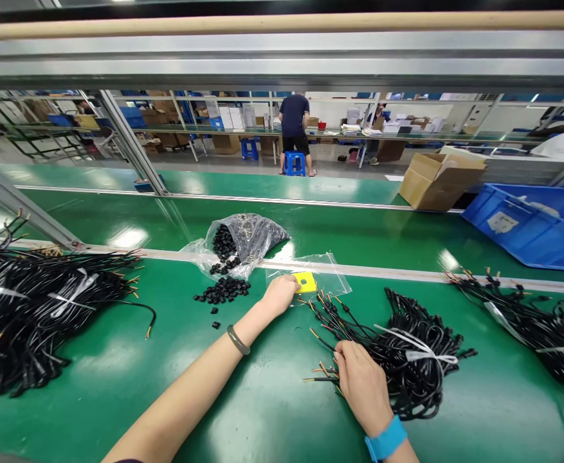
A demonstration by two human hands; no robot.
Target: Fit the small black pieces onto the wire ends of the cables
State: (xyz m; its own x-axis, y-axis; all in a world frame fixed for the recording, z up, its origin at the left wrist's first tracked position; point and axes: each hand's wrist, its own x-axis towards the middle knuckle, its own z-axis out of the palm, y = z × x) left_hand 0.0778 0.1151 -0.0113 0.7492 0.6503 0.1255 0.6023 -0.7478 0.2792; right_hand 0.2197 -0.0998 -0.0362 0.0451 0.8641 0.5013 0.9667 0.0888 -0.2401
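My left hand (282, 296) reaches over a clear plastic bag (337, 270), its fingers pressed together at the left edge of a yellow square (305, 281) with a dark spot. What those fingertips hold, if anything, is hidden. My right hand (363, 382) is closed on a black cable (324, 339) with bare coloured wire ends, at the left side of a tied cable bundle (419, 354). Small black plastic parts (224, 290) lie loose left of my left hand. More of them spill from a larger clear bag (257, 235) behind.
A thick pile of tied black cables (26, 308) lies at the left, another bundle (542, 328) at the right. A blue bin (527, 225) and an open cardboard box (426, 183) stand at the right back. Metal posts (132, 145) rise at the left. A person (294, 122) stands beyond.
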